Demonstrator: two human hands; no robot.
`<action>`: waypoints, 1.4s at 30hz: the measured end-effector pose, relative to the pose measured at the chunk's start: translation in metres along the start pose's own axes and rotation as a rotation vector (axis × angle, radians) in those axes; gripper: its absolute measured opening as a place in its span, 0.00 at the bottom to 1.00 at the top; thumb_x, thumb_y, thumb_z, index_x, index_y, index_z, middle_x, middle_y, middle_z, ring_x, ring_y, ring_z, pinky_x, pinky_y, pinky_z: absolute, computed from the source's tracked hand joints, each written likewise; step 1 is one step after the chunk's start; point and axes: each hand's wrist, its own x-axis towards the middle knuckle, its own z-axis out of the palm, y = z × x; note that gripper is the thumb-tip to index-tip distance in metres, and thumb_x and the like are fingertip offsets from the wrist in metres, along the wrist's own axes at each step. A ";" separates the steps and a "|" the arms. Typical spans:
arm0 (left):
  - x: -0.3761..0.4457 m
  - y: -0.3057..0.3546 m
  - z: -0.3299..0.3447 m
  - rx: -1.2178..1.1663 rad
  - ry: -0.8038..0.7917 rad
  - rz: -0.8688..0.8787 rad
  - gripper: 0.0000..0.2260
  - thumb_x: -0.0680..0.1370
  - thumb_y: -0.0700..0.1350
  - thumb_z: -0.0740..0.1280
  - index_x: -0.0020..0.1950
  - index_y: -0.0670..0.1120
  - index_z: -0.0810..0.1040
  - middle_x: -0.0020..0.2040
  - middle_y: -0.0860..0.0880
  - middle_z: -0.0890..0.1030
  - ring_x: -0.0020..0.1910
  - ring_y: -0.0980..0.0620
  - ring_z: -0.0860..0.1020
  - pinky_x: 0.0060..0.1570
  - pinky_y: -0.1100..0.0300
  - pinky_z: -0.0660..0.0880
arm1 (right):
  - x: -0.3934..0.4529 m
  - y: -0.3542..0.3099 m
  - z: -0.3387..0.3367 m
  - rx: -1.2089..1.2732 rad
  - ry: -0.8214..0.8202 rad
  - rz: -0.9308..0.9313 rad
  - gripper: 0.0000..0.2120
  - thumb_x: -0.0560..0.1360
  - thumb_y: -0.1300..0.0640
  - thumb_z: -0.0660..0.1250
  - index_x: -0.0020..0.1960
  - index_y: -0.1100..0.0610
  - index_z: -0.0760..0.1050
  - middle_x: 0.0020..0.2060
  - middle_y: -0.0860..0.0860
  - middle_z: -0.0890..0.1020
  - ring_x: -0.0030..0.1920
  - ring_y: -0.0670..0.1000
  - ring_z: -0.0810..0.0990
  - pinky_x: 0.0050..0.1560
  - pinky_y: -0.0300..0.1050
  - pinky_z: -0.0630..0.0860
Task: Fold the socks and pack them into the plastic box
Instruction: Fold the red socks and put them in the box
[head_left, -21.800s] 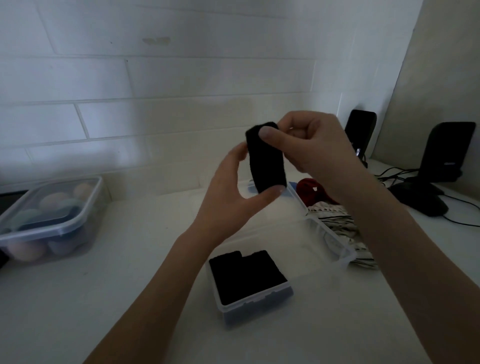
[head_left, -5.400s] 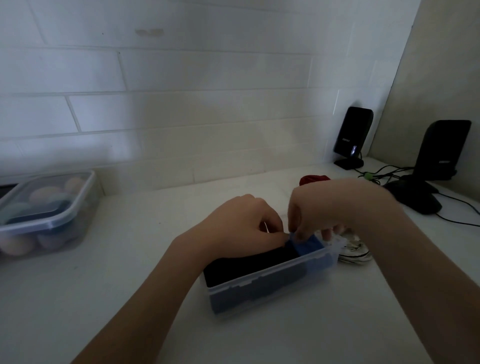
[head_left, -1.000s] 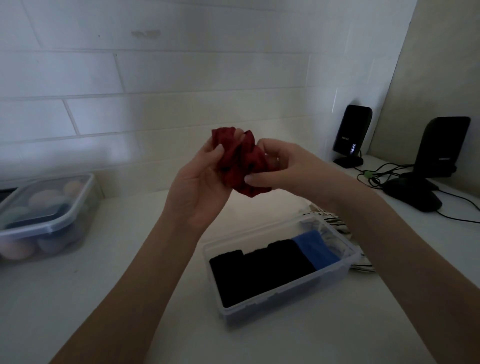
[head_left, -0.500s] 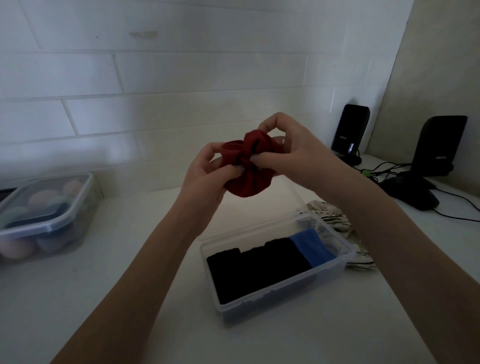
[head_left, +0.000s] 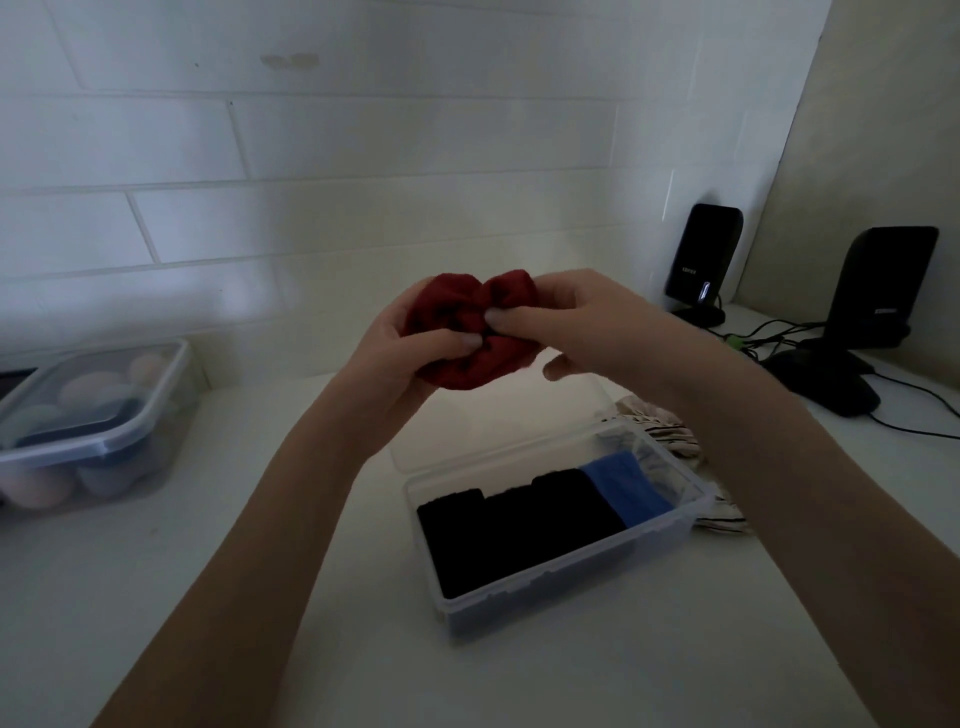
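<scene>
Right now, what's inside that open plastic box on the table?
The plastic box holds folded black socks filling its left part and a folded blue sock beside them, with bare space at the right end. Anything beneath them is covered.

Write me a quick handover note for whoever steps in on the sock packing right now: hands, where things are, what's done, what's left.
Left hand and right hand both grip the red sock, bunched and held in the air above the counter, behind the plastic box.
The box is open, with folded black socks filling the left and middle and a blue sock beside them; a gap remains at the right end.
Striped socks lie loose on the counter against the box's right side.
Left to do: finish folding the red sock, pack it, then fold and pack the striped ones.
</scene>
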 end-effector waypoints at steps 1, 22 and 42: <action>-0.001 0.002 -0.004 0.023 -0.050 -0.012 0.14 0.65 0.33 0.69 0.46 0.47 0.80 0.41 0.49 0.83 0.44 0.50 0.82 0.45 0.57 0.79 | -0.002 0.000 -0.004 -0.001 -0.088 0.017 0.08 0.74 0.52 0.68 0.50 0.54 0.80 0.36 0.48 0.82 0.36 0.44 0.79 0.41 0.42 0.75; -0.054 0.030 0.024 1.261 -0.347 -0.302 0.20 0.67 0.40 0.74 0.45 0.60 0.68 0.49 0.61 0.73 0.49 0.61 0.75 0.43 0.64 0.78 | -0.010 0.007 0.015 -0.615 -0.758 0.214 0.13 0.73 0.47 0.68 0.33 0.51 0.77 0.21 0.45 0.77 0.23 0.43 0.68 0.33 0.41 0.64; -0.087 0.021 0.046 1.516 -0.097 -0.470 0.18 0.72 0.50 0.70 0.60 0.49 0.73 0.54 0.48 0.78 0.53 0.48 0.76 0.56 0.50 0.74 | -0.062 0.030 0.039 -0.350 -0.097 -0.231 0.13 0.67 0.57 0.76 0.49 0.49 0.77 0.42 0.44 0.76 0.40 0.41 0.72 0.40 0.33 0.72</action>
